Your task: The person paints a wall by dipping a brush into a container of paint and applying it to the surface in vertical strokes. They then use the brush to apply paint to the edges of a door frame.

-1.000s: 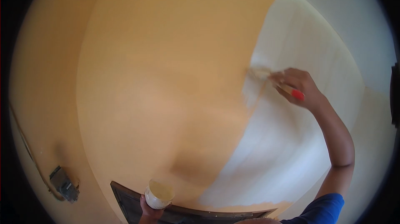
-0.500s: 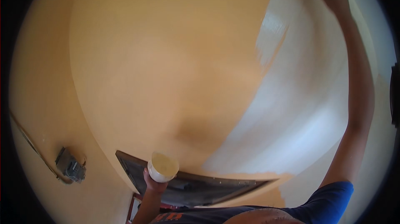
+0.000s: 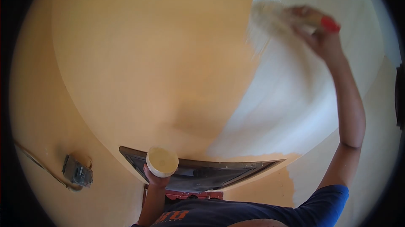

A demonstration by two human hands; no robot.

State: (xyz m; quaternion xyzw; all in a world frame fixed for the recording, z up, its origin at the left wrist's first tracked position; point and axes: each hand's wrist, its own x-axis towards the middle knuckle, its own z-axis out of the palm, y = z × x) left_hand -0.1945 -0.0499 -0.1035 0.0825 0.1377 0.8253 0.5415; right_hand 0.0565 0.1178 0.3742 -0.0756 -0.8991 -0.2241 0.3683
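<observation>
High on the right, my right hand [image 3: 322, 41] is closed around the handle of a wide paintbrush [image 3: 274, 18], whose end is red. The pale bristles are blurred and lie against the wall at the border between fresh white paint [image 3: 287, 87] and the orange-tan wall [image 3: 168, 66]. Low and left of centre, my left hand [image 3: 157, 179] grips a round white tub [image 3: 163, 162] from beneath and the side. Pale cream paint shows inside the tub, which tilts slightly toward me.
Behind the tub, a dark framed panel [image 3: 202, 176] spans the lower wall. A grey electrical box [image 3: 77, 172] with a cable [image 3: 40, 163] is fixed to the wall at left. Something dark [image 3: 400, 96] stands at the far right edge.
My right hand has brought the brush down and left from the upper edge, across the white paint's border. The tub stays in my left hand, and the view has shifted slightly.
</observation>
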